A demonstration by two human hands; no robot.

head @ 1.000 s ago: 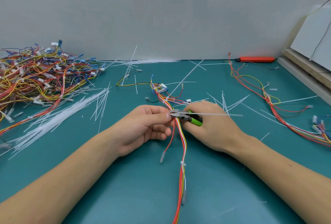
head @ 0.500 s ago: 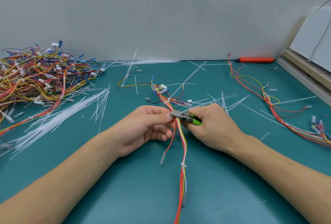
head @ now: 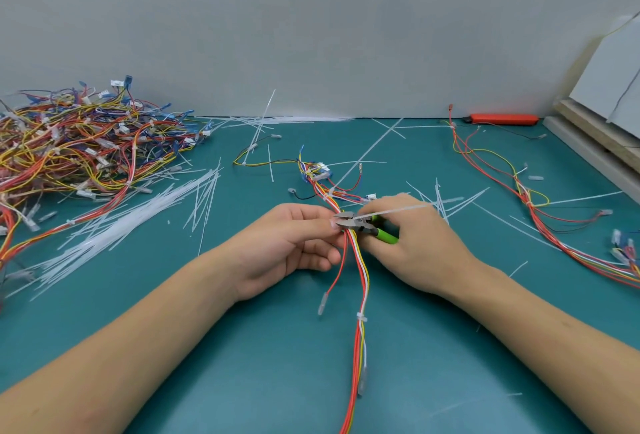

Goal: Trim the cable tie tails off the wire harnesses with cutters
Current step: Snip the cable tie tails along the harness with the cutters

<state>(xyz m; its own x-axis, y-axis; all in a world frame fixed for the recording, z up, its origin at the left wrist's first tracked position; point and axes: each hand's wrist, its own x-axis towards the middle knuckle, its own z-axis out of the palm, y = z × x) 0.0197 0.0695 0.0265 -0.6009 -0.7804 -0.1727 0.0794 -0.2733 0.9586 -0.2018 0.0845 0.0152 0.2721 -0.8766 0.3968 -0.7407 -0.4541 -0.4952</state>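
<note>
Teal mat; cutters half-hidden.

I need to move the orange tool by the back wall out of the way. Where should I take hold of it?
Grip the orange tool around the middle of its long body, coming down from above. It lies flat along the wall, so pinch its front and back long sides. A thin dark wire runs just in front; stay clear of it.
</note>
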